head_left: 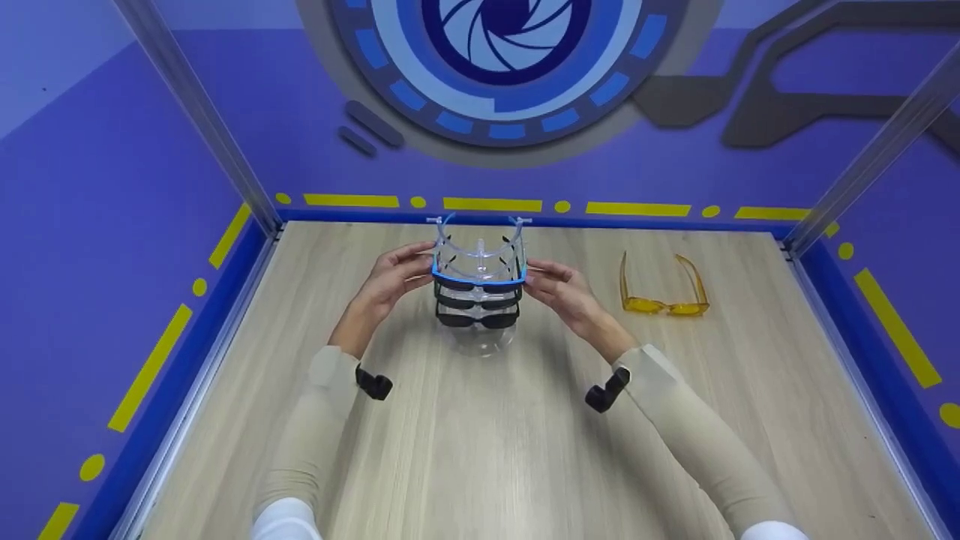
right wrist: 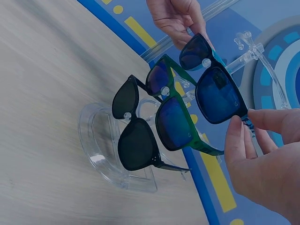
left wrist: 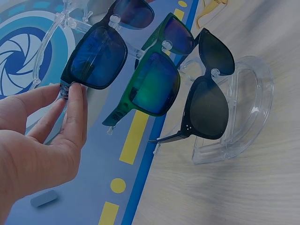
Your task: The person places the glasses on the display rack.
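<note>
A clear plastic glasses stand (head_left: 484, 346) rises from the table with three pairs of sunglasses stacked on it. Topmost is a blue-framed pair (head_left: 480, 286) with blue mirrored lenses. My left hand (head_left: 388, 277) pinches its left temple near the hinge, and my right hand (head_left: 561, 289) pinches the right temple the same way. Below sit green-framed sunglasses (left wrist: 157, 84) with blue-green lenses. Lowest are black sunglasses (right wrist: 136, 144), close above the stand's rounded base (right wrist: 101, 154). The stand's uppermost curved arms (head_left: 480, 251) hold no glasses.
Yellow transparent glasses (head_left: 664, 307) lie on the wooden table (head_left: 487, 450) to the right, temples pointing back. Blue printed panels (head_left: 480, 180) with metal corner posts (head_left: 217, 135) enclose the table at the back and sides.
</note>
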{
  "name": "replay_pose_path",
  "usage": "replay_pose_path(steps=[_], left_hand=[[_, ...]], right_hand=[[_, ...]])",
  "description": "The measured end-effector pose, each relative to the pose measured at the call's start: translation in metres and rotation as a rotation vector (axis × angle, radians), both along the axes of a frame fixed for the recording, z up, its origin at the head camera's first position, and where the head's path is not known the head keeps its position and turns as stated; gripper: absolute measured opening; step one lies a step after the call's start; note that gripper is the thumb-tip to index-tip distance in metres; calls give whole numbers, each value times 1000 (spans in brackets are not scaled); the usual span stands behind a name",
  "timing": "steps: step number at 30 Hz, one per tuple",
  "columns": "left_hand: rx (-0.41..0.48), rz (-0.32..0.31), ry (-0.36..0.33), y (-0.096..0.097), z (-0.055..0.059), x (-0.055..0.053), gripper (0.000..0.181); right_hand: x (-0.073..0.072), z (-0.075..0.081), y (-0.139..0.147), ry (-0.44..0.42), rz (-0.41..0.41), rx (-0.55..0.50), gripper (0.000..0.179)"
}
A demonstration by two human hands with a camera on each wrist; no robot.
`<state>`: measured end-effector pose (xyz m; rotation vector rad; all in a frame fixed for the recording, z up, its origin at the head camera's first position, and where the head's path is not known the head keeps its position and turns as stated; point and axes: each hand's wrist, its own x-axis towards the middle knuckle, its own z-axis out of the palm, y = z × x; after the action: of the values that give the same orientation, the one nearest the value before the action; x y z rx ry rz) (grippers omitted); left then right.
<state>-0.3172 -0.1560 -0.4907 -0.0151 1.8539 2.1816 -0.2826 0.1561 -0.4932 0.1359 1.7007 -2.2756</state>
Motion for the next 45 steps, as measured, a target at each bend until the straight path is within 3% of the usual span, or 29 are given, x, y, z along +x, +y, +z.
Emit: replay_pose_path(steps=[14, 20, 27, 36, 45], left_hand=[[43, -5, 7, -4, -1, 5, 45], [29, 31, -4, -17, -5, 14, 46], [-10, 45, -19, -24, -14, 29, 45], [-12, 71, -9, -19, -37, 58, 41], [-43, 3, -72, -17, -58, 82, 44]], right_hand=[[1, -1, 3, 5, 11, -18, 47], [4, -5, 17, -15, 14, 27, 45], [9, -12, 41, -23, 39, 86, 36], [23, -37, 74, -68, 83, 187, 49], [39, -57, 107, -35, 221, 244, 53]])
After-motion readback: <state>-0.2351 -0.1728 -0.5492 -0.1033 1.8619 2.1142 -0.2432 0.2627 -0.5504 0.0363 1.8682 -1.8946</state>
